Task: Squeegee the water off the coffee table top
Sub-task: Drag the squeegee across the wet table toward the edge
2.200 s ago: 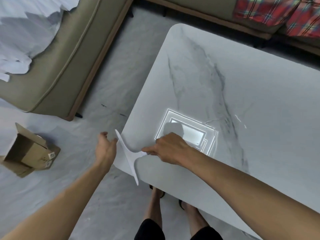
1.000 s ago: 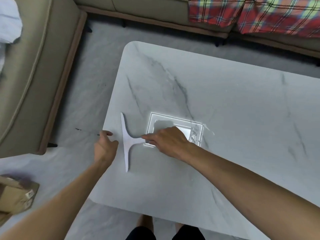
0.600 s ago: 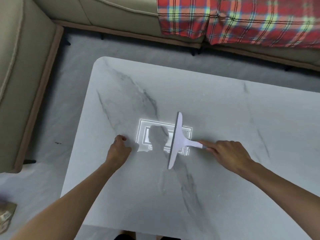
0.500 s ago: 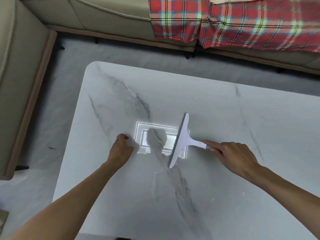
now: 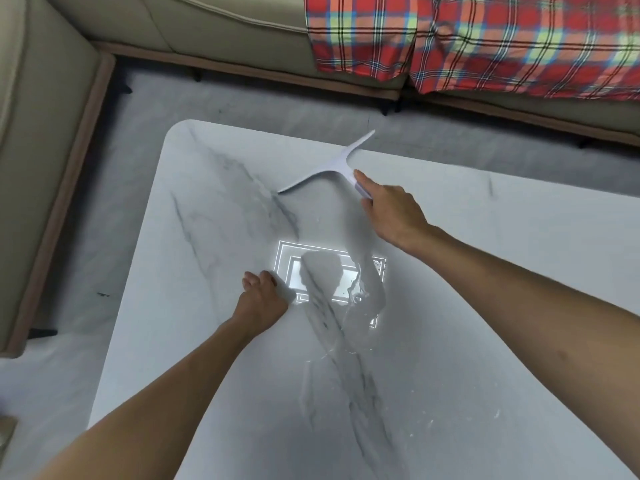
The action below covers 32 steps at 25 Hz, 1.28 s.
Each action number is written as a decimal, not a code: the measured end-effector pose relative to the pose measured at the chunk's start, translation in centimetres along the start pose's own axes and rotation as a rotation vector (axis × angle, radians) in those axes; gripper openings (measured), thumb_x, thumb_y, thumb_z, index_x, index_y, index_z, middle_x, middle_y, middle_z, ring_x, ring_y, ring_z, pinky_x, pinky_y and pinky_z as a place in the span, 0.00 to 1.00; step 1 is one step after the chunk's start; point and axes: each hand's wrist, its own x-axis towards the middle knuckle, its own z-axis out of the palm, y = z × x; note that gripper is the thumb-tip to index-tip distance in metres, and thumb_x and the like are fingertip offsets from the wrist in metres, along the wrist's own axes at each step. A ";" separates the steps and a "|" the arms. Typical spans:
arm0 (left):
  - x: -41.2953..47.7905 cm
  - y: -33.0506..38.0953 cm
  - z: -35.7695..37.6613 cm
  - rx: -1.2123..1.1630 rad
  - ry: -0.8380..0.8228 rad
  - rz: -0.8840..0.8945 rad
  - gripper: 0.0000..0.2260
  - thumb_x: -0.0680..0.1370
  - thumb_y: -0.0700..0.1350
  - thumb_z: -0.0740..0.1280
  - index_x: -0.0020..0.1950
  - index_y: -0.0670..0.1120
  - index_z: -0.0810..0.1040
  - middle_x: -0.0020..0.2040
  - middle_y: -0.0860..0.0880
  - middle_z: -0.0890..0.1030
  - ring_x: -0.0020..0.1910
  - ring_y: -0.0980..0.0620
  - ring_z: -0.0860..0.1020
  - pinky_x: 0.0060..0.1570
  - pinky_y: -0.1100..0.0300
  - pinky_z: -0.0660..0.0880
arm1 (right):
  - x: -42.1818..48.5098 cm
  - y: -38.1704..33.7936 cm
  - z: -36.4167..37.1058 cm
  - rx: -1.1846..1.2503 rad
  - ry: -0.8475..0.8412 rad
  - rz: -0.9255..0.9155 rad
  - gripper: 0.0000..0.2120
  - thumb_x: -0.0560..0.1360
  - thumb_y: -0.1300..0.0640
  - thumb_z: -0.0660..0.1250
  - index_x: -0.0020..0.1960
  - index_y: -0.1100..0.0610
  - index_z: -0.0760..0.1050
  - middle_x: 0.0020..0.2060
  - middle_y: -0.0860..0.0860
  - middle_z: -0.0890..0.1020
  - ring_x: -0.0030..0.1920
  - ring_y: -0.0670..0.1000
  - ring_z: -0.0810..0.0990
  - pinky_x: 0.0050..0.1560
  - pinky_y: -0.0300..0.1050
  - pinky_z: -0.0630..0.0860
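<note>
Fingers of the right hand clamp the squeegee at the surface's far edge. The left hand, fingers curled, braces. This stroke looks finished, so the next should start behind the water.

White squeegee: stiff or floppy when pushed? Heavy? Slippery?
Probably stiff: the squeegee shows no sag where one blade tip overhangs the coffee table edge. Likely light: the right hand steers it by the short handle alone. It should glide easily; the top looks glossy and wet.
</note>
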 end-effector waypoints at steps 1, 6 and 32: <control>-0.1 0.1 0.0 0.005 -0.006 -0.009 0.20 0.75 0.39 0.63 0.67 0.38 0.68 0.70 0.36 0.65 0.66 0.36 0.69 0.63 0.47 0.70 | -1.2 0.7 0.3 -0.049 0.002 -0.022 0.26 0.79 0.57 0.53 0.75 0.42 0.56 0.55 0.61 0.79 0.53 0.65 0.76 0.49 0.54 0.73; -0.5 0.5 -0.1 0.027 -0.030 -0.015 0.21 0.75 0.39 0.64 0.69 0.39 0.68 0.72 0.37 0.62 0.68 0.36 0.67 0.65 0.46 0.69 | -12.1 5.9 0.6 -0.258 -0.119 -0.007 0.32 0.77 0.58 0.57 0.76 0.39 0.50 0.37 0.51 0.74 0.33 0.57 0.74 0.33 0.46 0.66; -2.6 2.4 3.3 -0.026 -0.094 0.150 0.21 0.71 0.35 0.62 0.64 0.35 0.66 0.65 0.34 0.64 0.67 0.36 0.62 0.69 0.50 0.63 | -14.2 7.5 -4.9 -0.050 -0.121 0.292 0.17 0.80 0.53 0.52 0.68 0.48 0.62 0.56 0.62 0.79 0.54 0.65 0.77 0.53 0.54 0.75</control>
